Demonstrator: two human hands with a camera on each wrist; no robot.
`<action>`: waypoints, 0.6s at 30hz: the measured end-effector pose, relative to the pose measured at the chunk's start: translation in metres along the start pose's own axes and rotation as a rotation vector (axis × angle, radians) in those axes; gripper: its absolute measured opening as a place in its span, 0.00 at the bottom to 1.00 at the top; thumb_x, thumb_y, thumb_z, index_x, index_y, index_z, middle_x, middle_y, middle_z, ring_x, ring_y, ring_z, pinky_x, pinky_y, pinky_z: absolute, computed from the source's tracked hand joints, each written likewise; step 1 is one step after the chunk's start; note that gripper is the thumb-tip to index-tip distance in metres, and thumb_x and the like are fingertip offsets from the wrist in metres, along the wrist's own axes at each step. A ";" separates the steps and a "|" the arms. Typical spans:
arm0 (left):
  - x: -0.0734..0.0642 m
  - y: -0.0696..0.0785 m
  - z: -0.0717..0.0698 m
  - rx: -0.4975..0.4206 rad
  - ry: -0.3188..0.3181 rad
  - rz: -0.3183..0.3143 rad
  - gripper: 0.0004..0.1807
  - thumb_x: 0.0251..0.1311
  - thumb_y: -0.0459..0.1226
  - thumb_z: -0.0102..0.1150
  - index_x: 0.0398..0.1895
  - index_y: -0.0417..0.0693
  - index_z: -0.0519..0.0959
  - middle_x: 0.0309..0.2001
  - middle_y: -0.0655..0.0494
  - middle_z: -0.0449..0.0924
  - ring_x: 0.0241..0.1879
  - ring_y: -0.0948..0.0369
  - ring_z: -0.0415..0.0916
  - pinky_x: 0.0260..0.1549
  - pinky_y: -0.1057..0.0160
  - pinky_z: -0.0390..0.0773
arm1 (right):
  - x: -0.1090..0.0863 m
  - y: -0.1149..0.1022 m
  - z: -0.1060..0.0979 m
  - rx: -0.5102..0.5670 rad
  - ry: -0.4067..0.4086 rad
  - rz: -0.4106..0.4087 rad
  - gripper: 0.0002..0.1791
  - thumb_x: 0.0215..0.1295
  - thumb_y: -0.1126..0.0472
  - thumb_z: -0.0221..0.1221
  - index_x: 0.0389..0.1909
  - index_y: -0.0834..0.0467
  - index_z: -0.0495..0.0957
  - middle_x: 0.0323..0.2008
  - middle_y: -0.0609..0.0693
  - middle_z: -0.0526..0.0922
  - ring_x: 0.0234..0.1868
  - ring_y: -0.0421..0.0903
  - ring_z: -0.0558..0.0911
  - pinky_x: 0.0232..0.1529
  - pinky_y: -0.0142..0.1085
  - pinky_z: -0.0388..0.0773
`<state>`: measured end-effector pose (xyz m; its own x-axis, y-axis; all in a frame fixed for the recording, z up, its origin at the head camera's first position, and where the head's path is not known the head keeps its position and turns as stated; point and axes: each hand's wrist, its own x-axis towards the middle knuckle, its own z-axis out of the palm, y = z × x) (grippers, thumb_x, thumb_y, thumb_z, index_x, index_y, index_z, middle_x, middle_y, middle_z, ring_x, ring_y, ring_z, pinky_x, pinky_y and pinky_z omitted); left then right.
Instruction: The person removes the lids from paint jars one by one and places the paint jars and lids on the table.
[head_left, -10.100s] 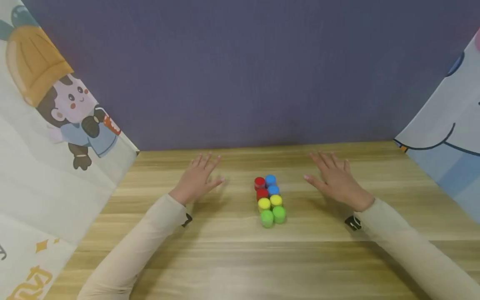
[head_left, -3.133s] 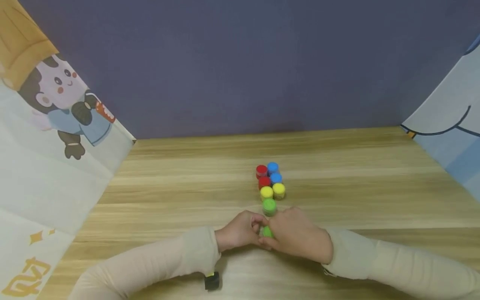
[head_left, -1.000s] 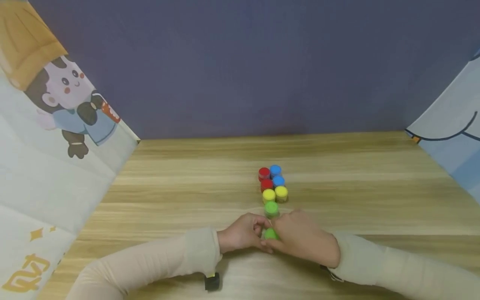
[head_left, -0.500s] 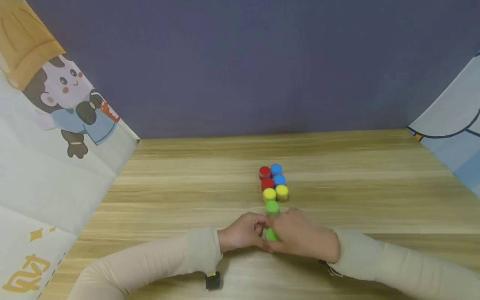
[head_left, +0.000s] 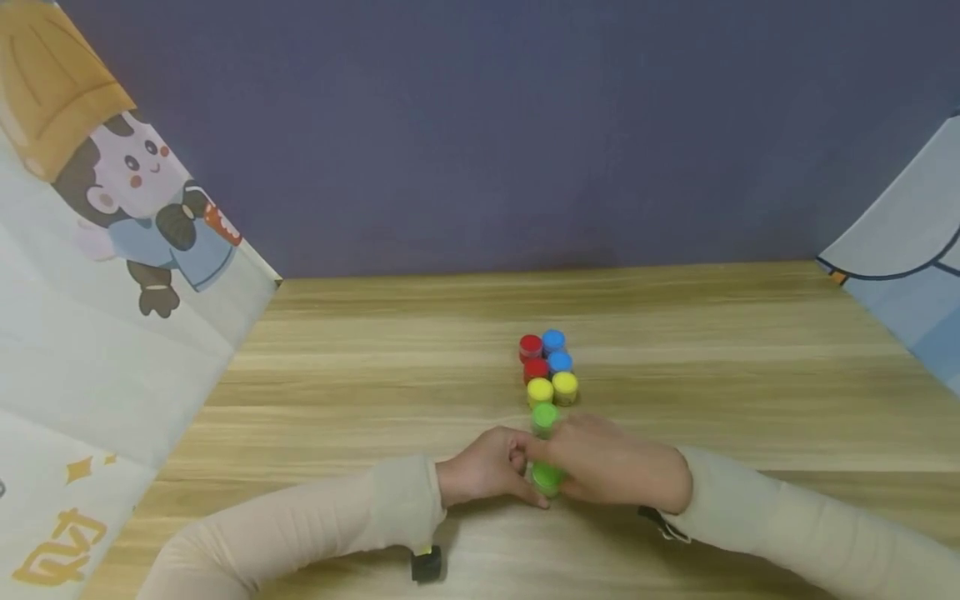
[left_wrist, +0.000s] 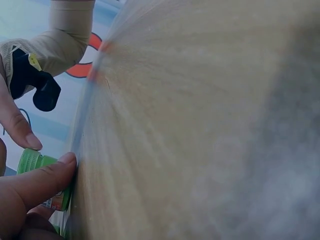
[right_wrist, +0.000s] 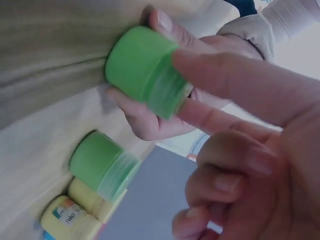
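Note:
A small green jar [head_left: 547,479] with a green lid [right_wrist: 168,86] stands on the table close to the person, apart from the other jars. Around its sides the left hand [head_left: 487,467] grips it, thumb toward the person. The right hand [head_left: 618,465] has its thumb and index finger at the lid, pinching its edge; its other fingers curl inward in the right wrist view. Just beyond the hands stands a second green jar [head_left: 544,419], partly covered by the right hand. In the left wrist view the held jar [left_wrist: 37,161] is partly behind the left thumb.
Two yellow jars [head_left: 540,392], two red jars [head_left: 530,348] and two blue jars [head_left: 553,341] stand grouped behind the second green jar. A dark panel [head_left: 525,142] closes the table's far side. Printed cloth [head_left: 75,350] hangs at the left.
Both hands were spread apart ten seconds ago; they then met at one green jar, now nearer the person. In the last half second the right hand shifted slightly right, uncovering more lid.

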<state>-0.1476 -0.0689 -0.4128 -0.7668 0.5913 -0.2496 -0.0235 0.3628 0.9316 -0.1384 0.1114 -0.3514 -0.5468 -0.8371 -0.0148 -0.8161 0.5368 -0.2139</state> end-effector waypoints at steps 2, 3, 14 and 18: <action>0.000 0.000 0.000 0.009 0.001 0.004 0.23 0.38 0.24 0.73 0.42 0.47 0.82 0.12 0.60 0.61 0.13 0.68 0.55 0.13 0.72 0.55 | -0.001 -0.002 0.002 -0.006 0.026 0.025 0.24 0.51 0.58 0.68 0.51 0.52 0.76 0.13 0.38 0.59 0.16 0.35 0.58 0.21 0.28 0.61; 0.000 0.000 0.000 0.019 0.003 0.008 0.24 0.38 0.24 0.73 0.43 0.47 0.82 0.12 0.60 0.62 0.13 0.68 0.55 0.13 0.72 0.56 | -0.001 -0.003 0.003 -0.017 0.044 0.045 0.23 0.52 0.54 0.67 0.50 0.52 0.77 0.13 0.37 0.59 0.17 0.35 0.59 0.23 0.29 0.63; -0.009 -0.003 0.000 0.057 0.027 0.002 0.22 0.36 0.25 0.74 0.40 0.47 0.82 0.11 0.60 0.63 0.13 0.68 0.57 0.14 0.73 0.57 | 0.003 -0.030 0.021 -0.152 0.151 0.301 0.20 0.57 0.40 0.59 0.30 0.55 0.82 0.14 0.39 0.65 0.17 0.36 0.63 0.27 0.35 0.64; -0.013 -0.004 -0.001 0.079 0.022 0.002 0.20 0.36 0.26 0.74 0.36 0.47 0.82 0.12 0.60 0.63 0.14 0.67 0.57 0.15 0.73 0.58 | 0.003 -0.035 0.023 -0.162 0.155 0.300 0.21 0.55 0.39 0.60 0.26 0.54 0.81 0.13 0.38 0.64 0.16 0.36 0.62 0.26 0.35 0.61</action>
<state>-0.1384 -0.0786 -0.4132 -0.7810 0.5762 -0.2407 0.0284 0.4179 0.9080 -0.1070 0.0874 -0.3663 -0.7775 -0.6213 0.0974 -0.6279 0.7757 -0.0645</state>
